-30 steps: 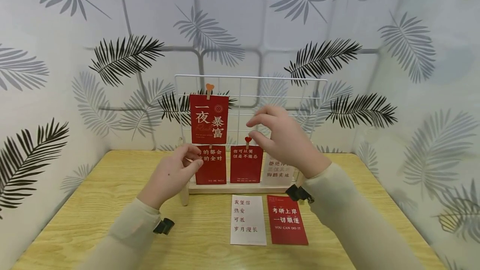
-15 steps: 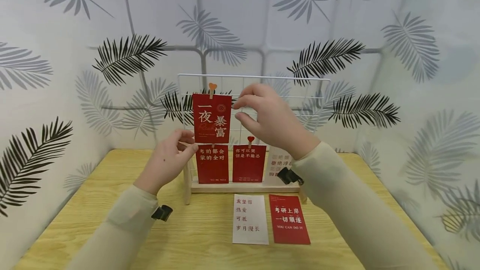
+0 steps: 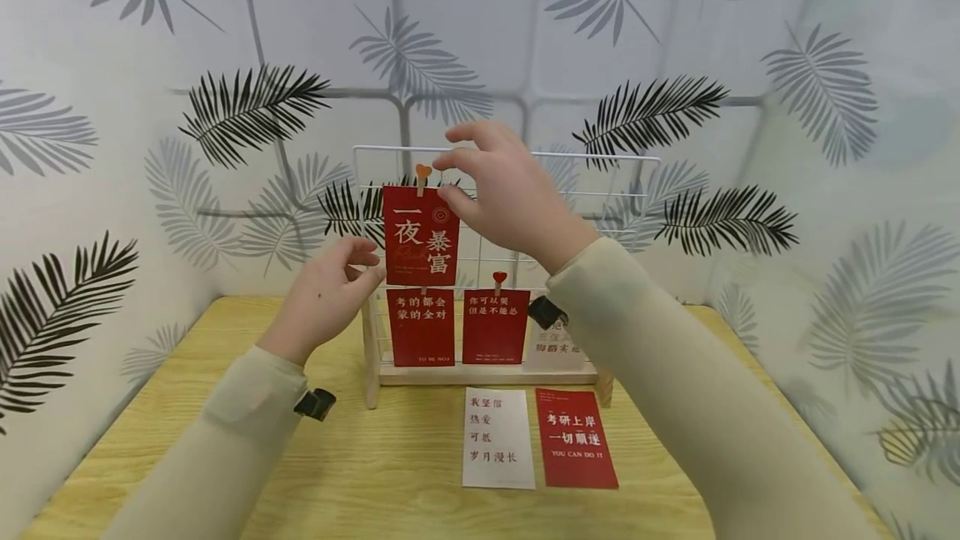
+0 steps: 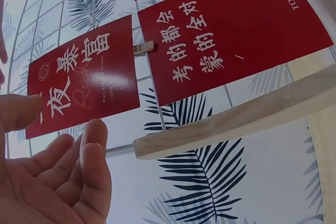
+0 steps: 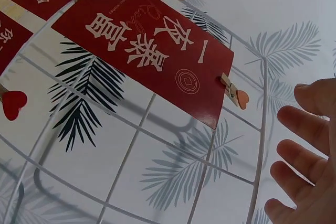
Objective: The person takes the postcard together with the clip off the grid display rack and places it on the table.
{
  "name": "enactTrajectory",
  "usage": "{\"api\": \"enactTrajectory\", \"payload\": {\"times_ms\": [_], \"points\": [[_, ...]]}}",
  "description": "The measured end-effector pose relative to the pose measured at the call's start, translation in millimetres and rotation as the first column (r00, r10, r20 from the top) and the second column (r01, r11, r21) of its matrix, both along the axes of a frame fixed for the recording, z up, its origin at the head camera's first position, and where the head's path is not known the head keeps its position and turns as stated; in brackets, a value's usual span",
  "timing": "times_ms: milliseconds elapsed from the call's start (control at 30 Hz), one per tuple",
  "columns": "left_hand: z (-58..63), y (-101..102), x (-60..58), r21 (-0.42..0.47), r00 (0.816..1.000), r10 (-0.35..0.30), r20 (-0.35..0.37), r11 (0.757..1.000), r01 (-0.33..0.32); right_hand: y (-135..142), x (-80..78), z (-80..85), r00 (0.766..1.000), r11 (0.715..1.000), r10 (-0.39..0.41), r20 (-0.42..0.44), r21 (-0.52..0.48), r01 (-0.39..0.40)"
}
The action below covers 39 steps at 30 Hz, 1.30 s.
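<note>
An upper red card with white characters hangs from the white wire grid, held at its top by a wooden clothespin with an orange heart. Beside that heart, my right hand hovers with fingers spread and loosely bent; the right wrist view shows a gap between them and the clothespin. My left hand is at the card's left edge, fingers relaxed, nothing gripped. Its thumb overlaps the card in the left wrist view. A lower red card hangs directly beneath.
Another red card hangs from a red heart clothespin. A pale card beside it is partly hidden by my right sleeve. On the wooden table lie a white card and a red card, in front of the rack's wooden base.
My right hand has moved up and left across the grid, from above the red heart clothespin to the orange heart. My left hand has risen a little along the upper card's left side.
</note>
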<state>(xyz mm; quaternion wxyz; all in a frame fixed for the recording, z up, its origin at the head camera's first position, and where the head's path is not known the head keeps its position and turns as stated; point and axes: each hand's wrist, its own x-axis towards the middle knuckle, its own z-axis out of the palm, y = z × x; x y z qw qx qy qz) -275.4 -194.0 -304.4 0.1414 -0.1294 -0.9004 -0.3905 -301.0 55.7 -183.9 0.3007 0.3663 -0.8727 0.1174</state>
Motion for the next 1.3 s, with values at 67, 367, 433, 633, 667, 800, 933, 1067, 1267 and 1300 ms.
{"api": "enactTrajectory", "payload": {"times_ms": [67,367,433,633,667,800,933,1067,1267,1300], "points": [[1.9,0.0,-1.9,-0.007,1.000,0.003,0.003,1.000,-0.003,-5.0,-4.3,4.8,1.000,0.999,-0.026,0.010,0.030,0.026],[7.4,4.0,-10.9,-0.046,0.999,0.024,0.046,0.999,-0.021,-23.5,-19.0,8.8,0.991,0.976,-0.134,0.026,0.177,0.128],[8.9,5.1,-13.4,-0.067,0.998,0.031,0.046,0.997,-0.028,-26.5,-20.5,7.7,0.987,0.966,-0.159,0.028,0.209,0.150],[12.6,8.7,-19.6,-0.125,0.999,0.049,0.008,0.991,-0.048,-32.5,-24.4,6.5,0.985,0.957,-0.174,0.001,0.234,0.168],[12.8,9.5,-20.1,-0.132,0.999,0.052,-0.002,0.990,-0.052,-33.0,-24.8,6.6,0.985,0.958,-0.173,-0.001,0.231,0.168],[13.7,12.1,-21.9,-0.140,0.998,0.054,-0.034,0.988,-0.058,-34.5,-26.4,6.0,0.989,0.968,-0.142,-0.032,0.202,0.146],[14.2,14.0,-23.1,-0.127,0.998,0.056,-0.041,0.990,-0.061,-36.5,-27.9,4.2,0.990,0.975,-0.123,-0.067,0.176,0.133],[13.8,15.5,-24.4,-0.106,0.997,0.062,-0.036,0.992,-0.066,-38.1,-29.0,0.0,0.985,0.972,-0.141,-0.102,0.173,0.158],[12.9,16.1,-24.3,-0.088,0.996,0.071,-0.061,0.993,-0.077,-39.8,-30.8,-6.6,0.977,0.976,-0.151,-0.148,0.135,0.172],[12.8,16.1,-24.1,-0.089,0.995,0.073,-0.068,0.993,-0.079,-39.9,-30.8,-7.8,0.978,0.979,-0.149,-0.148,0.120,0.167]]}}
